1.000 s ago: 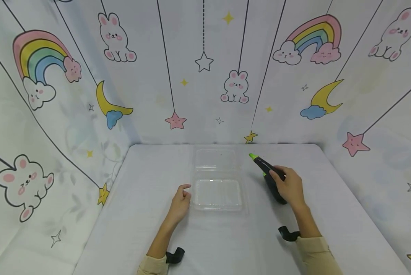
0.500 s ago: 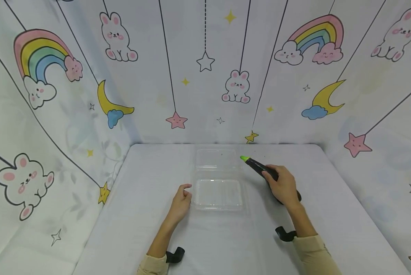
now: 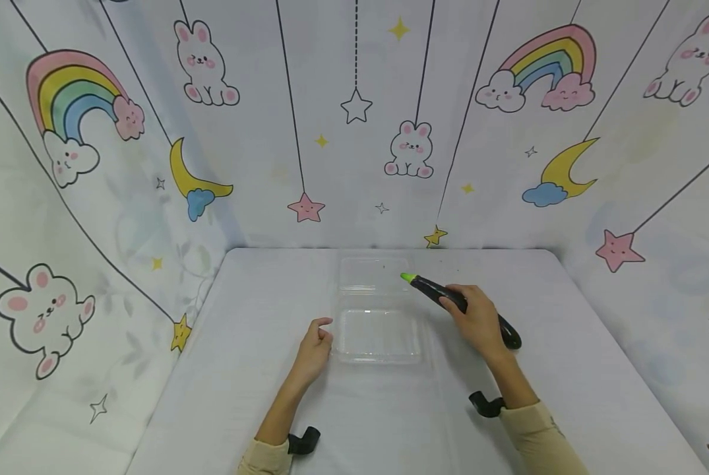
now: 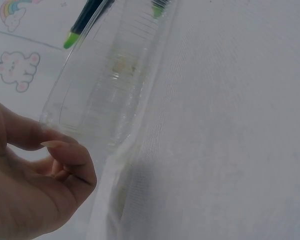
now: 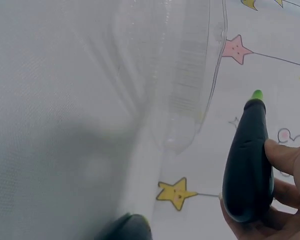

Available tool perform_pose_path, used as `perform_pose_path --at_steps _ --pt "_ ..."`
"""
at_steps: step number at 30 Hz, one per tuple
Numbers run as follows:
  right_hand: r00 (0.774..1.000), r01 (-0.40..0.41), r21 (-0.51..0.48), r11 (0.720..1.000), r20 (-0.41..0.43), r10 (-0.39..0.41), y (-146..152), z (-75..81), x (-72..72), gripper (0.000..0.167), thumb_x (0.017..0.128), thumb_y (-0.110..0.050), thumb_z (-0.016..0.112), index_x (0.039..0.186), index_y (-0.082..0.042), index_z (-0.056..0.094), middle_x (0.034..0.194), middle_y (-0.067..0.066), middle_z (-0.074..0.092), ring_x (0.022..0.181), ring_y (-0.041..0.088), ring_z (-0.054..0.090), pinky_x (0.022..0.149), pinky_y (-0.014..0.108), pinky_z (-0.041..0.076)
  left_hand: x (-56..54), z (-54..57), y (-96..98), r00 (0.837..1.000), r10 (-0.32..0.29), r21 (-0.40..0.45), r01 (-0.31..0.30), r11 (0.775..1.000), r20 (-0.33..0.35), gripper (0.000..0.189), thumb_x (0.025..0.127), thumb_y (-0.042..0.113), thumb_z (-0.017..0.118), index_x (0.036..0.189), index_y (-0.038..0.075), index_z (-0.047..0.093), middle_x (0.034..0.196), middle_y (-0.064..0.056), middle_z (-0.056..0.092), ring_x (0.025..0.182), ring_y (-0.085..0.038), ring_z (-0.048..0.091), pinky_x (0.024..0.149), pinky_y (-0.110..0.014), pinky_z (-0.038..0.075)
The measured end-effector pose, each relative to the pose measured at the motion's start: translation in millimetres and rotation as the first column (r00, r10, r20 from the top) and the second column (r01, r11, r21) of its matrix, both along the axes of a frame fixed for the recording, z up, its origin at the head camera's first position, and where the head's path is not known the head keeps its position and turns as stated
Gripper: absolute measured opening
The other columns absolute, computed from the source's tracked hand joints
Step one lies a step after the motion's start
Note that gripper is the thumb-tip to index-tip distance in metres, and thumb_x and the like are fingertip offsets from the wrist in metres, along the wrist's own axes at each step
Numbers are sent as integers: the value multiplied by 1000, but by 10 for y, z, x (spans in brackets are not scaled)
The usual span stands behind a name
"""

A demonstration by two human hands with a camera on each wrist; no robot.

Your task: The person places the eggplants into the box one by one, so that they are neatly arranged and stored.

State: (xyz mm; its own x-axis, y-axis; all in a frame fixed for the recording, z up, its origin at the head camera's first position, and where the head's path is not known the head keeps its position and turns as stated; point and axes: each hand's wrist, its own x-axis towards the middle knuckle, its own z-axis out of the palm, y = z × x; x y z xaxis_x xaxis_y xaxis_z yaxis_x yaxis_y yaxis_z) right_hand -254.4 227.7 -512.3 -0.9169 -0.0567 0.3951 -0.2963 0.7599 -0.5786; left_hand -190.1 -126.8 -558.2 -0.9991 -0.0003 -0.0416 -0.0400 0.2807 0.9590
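A clear plastic clamshell container (image 3: 378, 359) lies unfolded on the white table, its lid (image 3: 369, 262) toward the back. My left hand (image 3: 314, 353) rests at its left edge, and the left wrist view has the loosely bent fingers right at the rim. In my right hand (image 3: 479, 320) I grip a dark eggplant (image 5: 247, 165) with a green tip, thumb on one side and fingers on the other. That tip overlaps the lid's right side in the head view. A second dark, rounded thing (image 5: 127, 230) shows at the bottom of the right wrist view, mostly cut off.
White cloth covers the table (image 3: 259, 290). A curtain (image 3: 354, 158) printed with rabbits, stars, moons and rainbows hangs behind and on both sides. Black wrist cameras (image 3: 486, 404) sit on both forearms.
My right hand has moved left with the eggplant, whose green tip has come from right of the lid to over its right side. The left hand stays at the container's edge.
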Motion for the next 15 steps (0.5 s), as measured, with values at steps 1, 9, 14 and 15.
perform_pose_path --at_steps 1,9,14,15 --pt "1000 -6 5 1000 -1 6 -11 -1 -1 41 98 -29 75 129 -4 69 122 21 68 107 37 64 86 52 49 1 1 2 1000 1 2 -1 1000 1 40 106 4 45 146 -2 46 91 -7 51 71 -16 49 59 -23 40" --pt "999 -42 37 998 -8 42 -121 14 8 39 98 -27 75 129 -4 70 122 20 67 106 35 63 85 52 48 9 -3 0 1000 -7 9 7 1000 1 41 106 4 44 146 -3 45 95 -13 54 71 -16 49 58 -23 40" --pt "998 -58 63 996 19 57 -189 13 -3 40 99 -29 74 130 -6 69 124 19 66 109 35 61 88 53 47 13 4 -10 1000 -18 17 18 1000 0 41 106 4 44 147 -3 44 101 -20 56 71 -16 50 58 -23 40" --pt "998 -61 71 996 23 59 -203 12 -6 40 99 -30 74 131 -6 68 125 19 66 109 35 61 88 53 47 14 1 -13 1000 -21 19 21 1000 -1 41 106 4 44 147 -3 44 101 -20 56 71 -16 50 59 -23 41"
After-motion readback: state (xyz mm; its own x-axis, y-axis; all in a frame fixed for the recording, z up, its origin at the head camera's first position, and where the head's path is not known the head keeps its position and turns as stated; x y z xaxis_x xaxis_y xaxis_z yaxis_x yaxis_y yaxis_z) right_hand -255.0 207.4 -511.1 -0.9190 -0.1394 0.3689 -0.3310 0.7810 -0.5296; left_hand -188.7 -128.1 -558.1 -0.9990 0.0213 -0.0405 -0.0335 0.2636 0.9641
